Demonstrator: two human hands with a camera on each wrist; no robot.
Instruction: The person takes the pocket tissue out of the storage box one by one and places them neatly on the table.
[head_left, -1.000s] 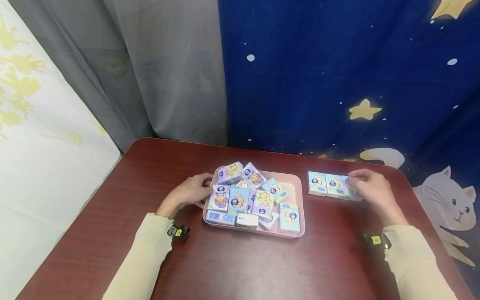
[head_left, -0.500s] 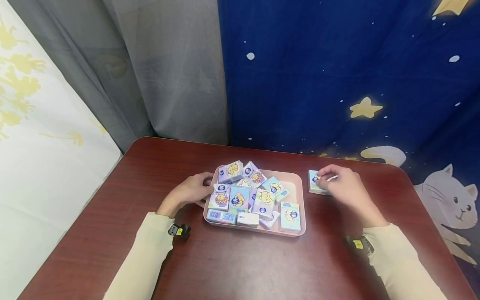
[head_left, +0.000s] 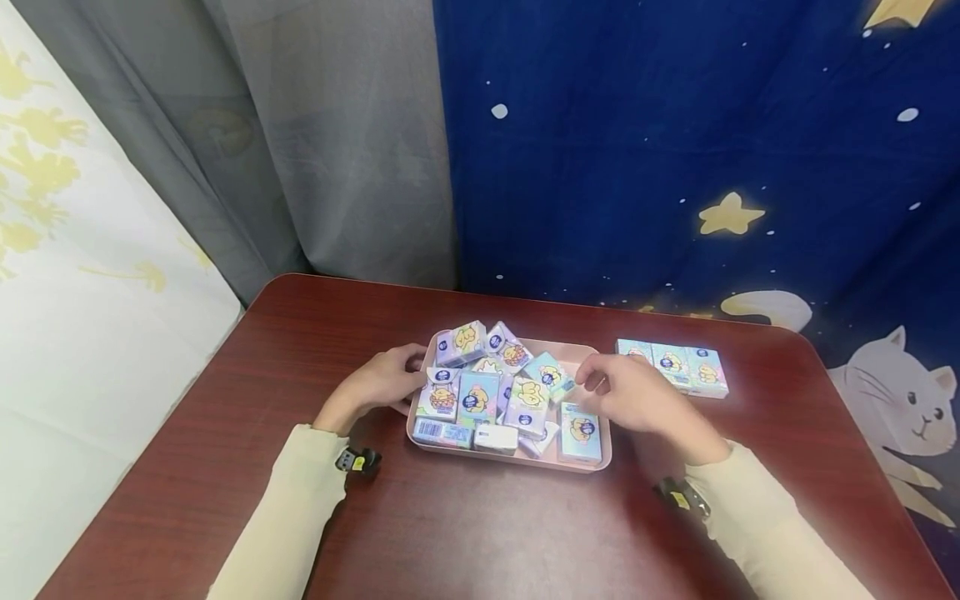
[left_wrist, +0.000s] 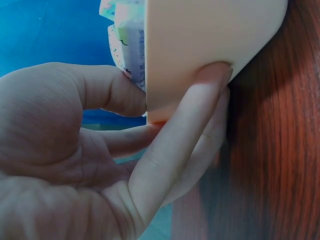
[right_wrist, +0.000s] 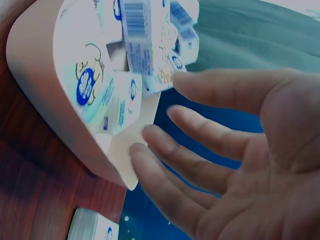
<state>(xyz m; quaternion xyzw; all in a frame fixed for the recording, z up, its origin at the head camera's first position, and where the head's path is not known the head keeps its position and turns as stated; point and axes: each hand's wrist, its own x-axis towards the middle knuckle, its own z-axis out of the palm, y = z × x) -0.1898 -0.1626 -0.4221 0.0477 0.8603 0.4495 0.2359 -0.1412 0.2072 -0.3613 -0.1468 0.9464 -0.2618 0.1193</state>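
A pink tray (head_left: 602,392) holds several small tissue packs in pale blue and lilac wrappers with cartoon prints. At its left end my left hand (head_left: 382,381) grips the tray; in the left wrist view the thumb lies at the rim and the fingers press the outer wall (left_wrist: 185,40). Over the tray's right side hovers my right hand (head_left: 633,396), fingers spread and holding nothing. A blue tissue pack (head_left: 580,433) lies just below it. In the right wrist view the fingertips stand apart from a tissue pack (right_wrist: 127,100) inside the tray.
Right of the tray, a row of three tissue packs (head_left: 670,364) lies on the dark red table (head_left: 495,525), its left one partly behind my right hand. Grey and blue curtains (head_left: 570,167) hang behind the table's far edge.
My right hand has moved left, from the row of packs to above the tray. The row is visible again at the right. My left hand stays at the tray's left end.
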